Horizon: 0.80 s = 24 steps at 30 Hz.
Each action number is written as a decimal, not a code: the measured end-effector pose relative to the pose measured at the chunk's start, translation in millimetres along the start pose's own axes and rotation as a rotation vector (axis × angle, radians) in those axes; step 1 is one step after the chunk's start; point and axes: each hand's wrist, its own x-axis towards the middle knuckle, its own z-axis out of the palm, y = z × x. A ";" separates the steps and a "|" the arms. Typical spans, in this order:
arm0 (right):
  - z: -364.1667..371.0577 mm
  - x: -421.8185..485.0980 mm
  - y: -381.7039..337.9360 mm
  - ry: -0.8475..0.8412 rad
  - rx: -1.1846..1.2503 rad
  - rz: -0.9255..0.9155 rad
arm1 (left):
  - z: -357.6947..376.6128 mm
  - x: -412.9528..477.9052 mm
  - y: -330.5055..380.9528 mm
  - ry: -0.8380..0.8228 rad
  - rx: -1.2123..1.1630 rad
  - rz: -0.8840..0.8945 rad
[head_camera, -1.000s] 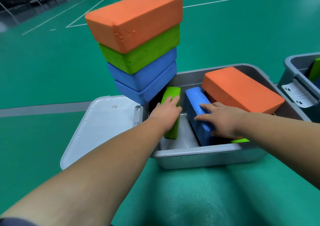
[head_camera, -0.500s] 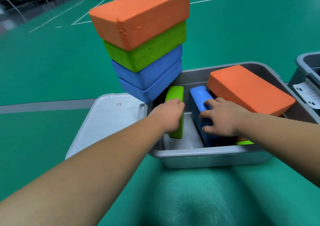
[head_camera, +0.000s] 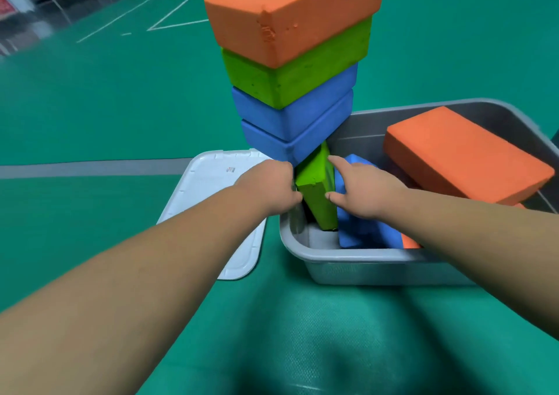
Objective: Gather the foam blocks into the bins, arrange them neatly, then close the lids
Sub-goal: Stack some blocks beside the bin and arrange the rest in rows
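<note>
The left hand and the right hand grasp the tilted green block in the grey bin, one at its nine o'clock side, the other at three. A blue block lies against it, and a four-block stack towers at twelve.

Indoor sports hall: green court floor, painted white boundary lines, grey stripe across.
</note>
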 end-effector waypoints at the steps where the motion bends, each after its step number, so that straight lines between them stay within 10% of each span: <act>1: 3.7 4.0 -2.5 -0.014 0.020 0.005 | 0.8 0.2 -1.5 -0.038 -0.023 -0.040; 7: 18.9 18.2 -16.8 -0.011 0.065 0.012 | 12.5 -5.2 -1.9 -0.356 -0.369 -0.149; 24: 34.4 32.2 -61.0 0.135 -0.067 0.175 | 11.7 -12.7 -3.8 -0.374 -0.398 -0.099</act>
